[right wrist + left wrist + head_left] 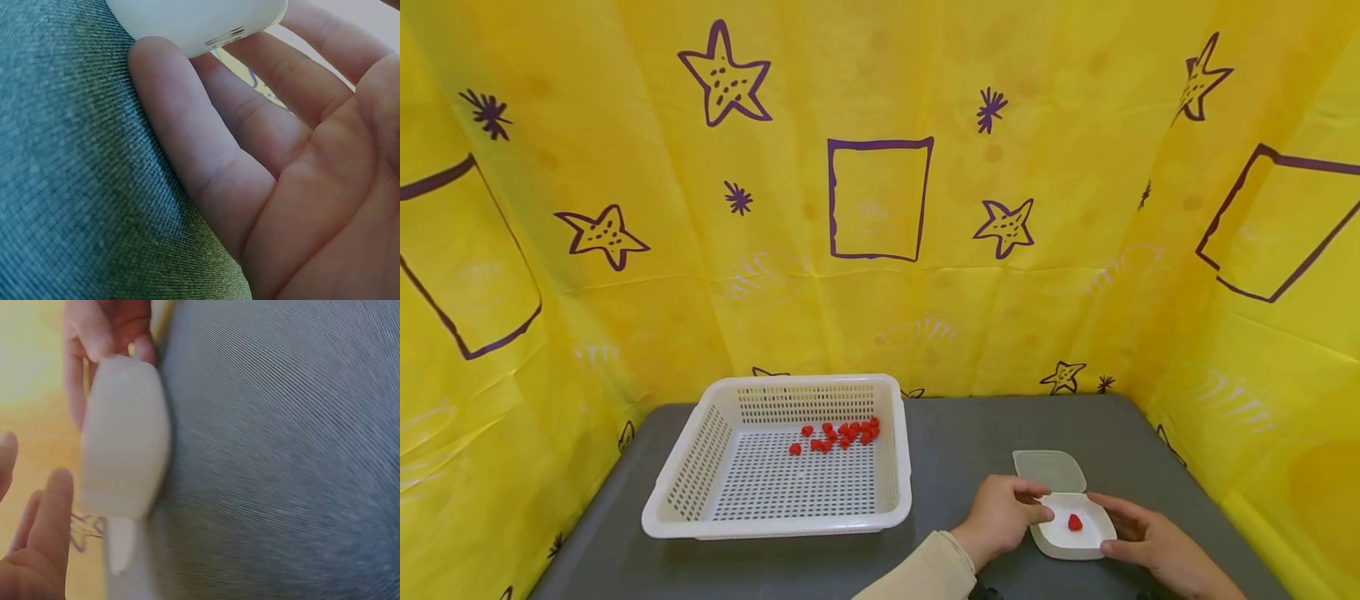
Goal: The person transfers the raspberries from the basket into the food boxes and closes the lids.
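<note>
A small white clamshell box (1070,546) sits on the grey table at the front right, its translucent lid (1049,471) folded back. One red raspberry (1075,522) lies inside. At the box's left side is my left hand (1003,512), thumb and fingers parted around that rim; in the left wrist view its fingers (53,512) stand apart from the box wall (125,437). My right hand (1153,537) grips the right side, thumb at the front corner and fingers along the back. From the right wrist view, my right fingers (181,106) meet the box's lower edge.
A large white slotted basket (775,527) stands to the left, with several raspberries (844,432) gathered toward its back right. Yellow patterned cloth (880,325) closes off the back and both sides of the grey table (955,442).
</note>
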`<state>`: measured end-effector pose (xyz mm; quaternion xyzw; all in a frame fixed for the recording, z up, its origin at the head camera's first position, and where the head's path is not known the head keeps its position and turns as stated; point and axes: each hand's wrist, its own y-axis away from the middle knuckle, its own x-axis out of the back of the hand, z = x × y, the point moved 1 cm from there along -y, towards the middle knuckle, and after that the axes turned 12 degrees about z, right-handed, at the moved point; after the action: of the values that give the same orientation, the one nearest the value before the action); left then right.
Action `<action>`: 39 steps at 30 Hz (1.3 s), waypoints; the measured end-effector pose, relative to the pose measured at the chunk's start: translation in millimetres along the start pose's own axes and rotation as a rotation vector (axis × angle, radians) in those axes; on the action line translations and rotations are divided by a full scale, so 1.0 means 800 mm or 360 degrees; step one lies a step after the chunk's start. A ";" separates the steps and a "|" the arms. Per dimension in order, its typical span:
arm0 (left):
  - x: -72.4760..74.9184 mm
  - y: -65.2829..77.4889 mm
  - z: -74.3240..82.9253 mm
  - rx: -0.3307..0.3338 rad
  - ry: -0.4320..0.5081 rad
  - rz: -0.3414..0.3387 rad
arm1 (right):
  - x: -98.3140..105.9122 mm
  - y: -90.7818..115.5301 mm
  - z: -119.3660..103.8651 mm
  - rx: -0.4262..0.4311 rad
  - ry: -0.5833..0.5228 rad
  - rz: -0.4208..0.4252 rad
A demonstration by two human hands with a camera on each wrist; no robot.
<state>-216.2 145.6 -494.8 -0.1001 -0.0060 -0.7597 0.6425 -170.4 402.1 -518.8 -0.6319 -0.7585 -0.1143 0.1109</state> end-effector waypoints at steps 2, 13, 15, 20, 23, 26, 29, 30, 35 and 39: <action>0.012 -0.001 0.016 -0.0047 0.0020 -0.0006 | -0.001 -0.003 -0.001 -0.0024 0.0020 -0.0002; 0.247 -0.058 0.155 -0.0398 0.0202 -0.0441 | 0.005 -0.005 0.001 -0.0134 0.0159 0.0045; 0.299 -0.066 0.154 -0.0345 0.0139 -0.0433 | 0.004 -0.005 0.002 -0.0124 0.0154 0.0046; 0.398 -0.082 0.118 -0.0083 -0.0027 -0.0270 | 0.003 -0.004 0.000 -0.0105 0.0132 0.0064; 0.432 -0.088 0.085 0.0051 -0.0089 -0.0191 | 0.003 -0.004 -0.001 -0.0107 0.0100 0.0061; 0.452 -0.093 0.052 0.0163 -0.0175 -0.0133 | 0.004 -0.003 -0.002 -0.0110 0.0084 0.0054; 0.462 -0.098 0.022 0.0260 -0.0249 -0.0098 | 0.005 -0.003 -0.003 -0.0118 0.0092 0.0050; 0.464 -0.099 0.013 0.0305 -0.0285 -0.0082 | 0.005 -0.003 -0.003 -0.0124 0.0093 0.0049; 0.466 -0.097 -0.025 0.0464 -0.0555 -0.0008 | 0.004 -0.002 -0.004 -0.0120 0.0100 0.0040; 0.468 -0.094 -0.047 0.0524 -0.0666 0.0014 | 0.004 -0.001 -0.004 -0.0100 0.0032 0.0016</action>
<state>-352.4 -211.3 -462.7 -0.1490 -0.2619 -0.7084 0.6382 -171.8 404.2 -514.9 -0.6376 -0.7503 -0.1439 0.0992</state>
